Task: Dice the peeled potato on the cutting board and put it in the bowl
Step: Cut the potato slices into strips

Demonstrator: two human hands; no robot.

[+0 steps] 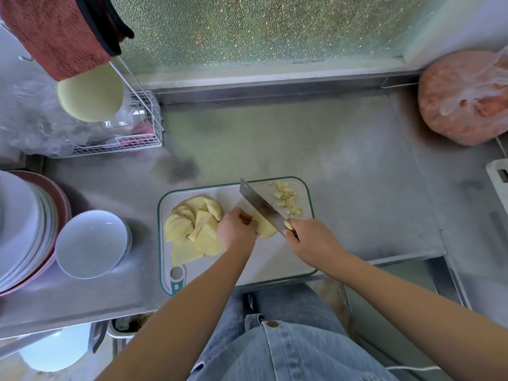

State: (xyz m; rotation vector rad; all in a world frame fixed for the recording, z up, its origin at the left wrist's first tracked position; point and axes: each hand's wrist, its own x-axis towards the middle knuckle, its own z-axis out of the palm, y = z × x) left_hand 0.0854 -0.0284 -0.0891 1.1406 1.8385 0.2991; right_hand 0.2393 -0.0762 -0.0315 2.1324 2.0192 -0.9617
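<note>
Our right hand (310,240) is gripping the steel cleaver (261,206); our left hand (236,229) is pinning pale potato slices (192,229) on the white cutting board (275,259). The white bowl (90,243) by the counter's left edge is sitting empty.

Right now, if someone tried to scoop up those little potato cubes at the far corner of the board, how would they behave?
The diced potato lies as a loose pile, so it would probably scatter rather than lift together. The cut faces look moist, so likely slippery. Sitting near the cutting board's rim, pushed cubes might tumble off.

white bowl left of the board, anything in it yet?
Empty. The bowl shows only bare white interior; diced potato is on the cutting board.
</note>
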